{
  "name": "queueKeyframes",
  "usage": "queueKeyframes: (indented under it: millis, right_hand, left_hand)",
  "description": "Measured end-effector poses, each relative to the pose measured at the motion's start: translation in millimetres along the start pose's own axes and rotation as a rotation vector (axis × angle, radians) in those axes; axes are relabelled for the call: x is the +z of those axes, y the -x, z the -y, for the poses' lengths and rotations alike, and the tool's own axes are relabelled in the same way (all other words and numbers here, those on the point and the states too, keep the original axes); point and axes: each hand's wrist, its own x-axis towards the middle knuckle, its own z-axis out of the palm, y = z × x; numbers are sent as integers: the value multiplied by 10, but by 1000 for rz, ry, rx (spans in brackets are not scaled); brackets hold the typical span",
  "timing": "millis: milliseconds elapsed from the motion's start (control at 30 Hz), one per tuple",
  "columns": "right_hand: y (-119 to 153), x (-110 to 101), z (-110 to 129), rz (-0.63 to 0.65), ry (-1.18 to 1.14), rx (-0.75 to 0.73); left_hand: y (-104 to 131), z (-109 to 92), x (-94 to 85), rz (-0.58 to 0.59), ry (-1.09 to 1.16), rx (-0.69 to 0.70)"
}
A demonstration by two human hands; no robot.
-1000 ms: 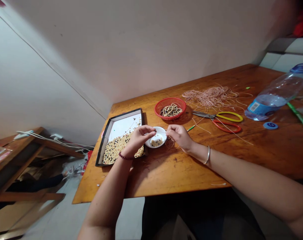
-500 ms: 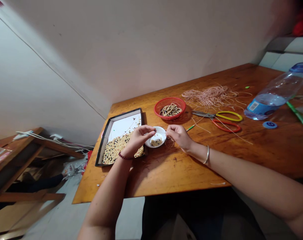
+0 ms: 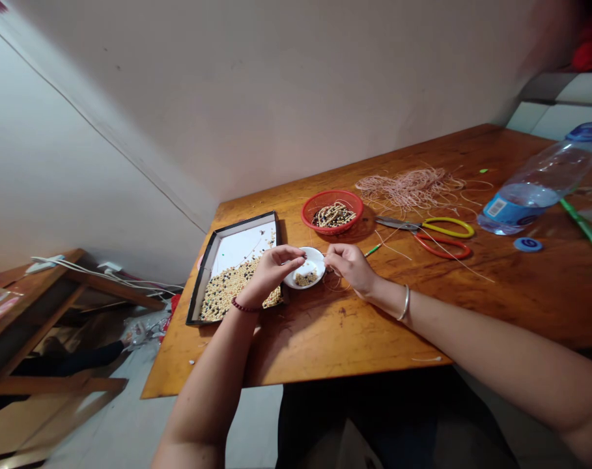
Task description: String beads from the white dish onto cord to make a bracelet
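My left hand is closed in a pinch above the left rim of a small white dish, with a tiny dark bead at its fingertips. On the dish's right side, my right hand pinches a thin pale string, which trails in loops below the fingers. Small cream and dark beads lie in the dish. Under and beside my left forearm is a black-edged tray with many loose cream and black beads.
Behind the dish stands a red basket of strung beads. Scissors, a heap of pink string and a green pen-like stick lie to the right. Further right are a water bottle and its blue cap.
Almost nothing differs. Both hands keep their pinch over the dish, with my right hand shifted very slightly to the right.
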Motion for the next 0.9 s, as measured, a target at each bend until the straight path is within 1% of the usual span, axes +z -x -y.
queueKeyframes:
  millis: [100, 233, 300, 467, 667, 800, 900]
  right_hand:
    - [-1, 9, 8, 4, -4, 8]
    - [2, 25, 23, 16, -3, 8]
    - [7, 37, 33, 40, -1, 9]
    - [25, 73, 55, 122, -21, 36]
    - [21, 74, 17, 139, -38, 78]
    - [9, 27, -27, 158, -93, 180]
    - [6, 3, -39, 200, -135, 268]
  left_hand:
    - [2, 0, -7, 16, -5, -10]
    - [8, 12, -24, 86, -59, -18]
    - [12, 16, -29, 103, -97, -5]
    - [19, -11, -15, 78, -149, 35]
    - [35, -90, 20, 20, -43, 42]
    - [52, -128, 22, 5, -60, 54]
    - [60, -134, 17, 19, -78, 45]
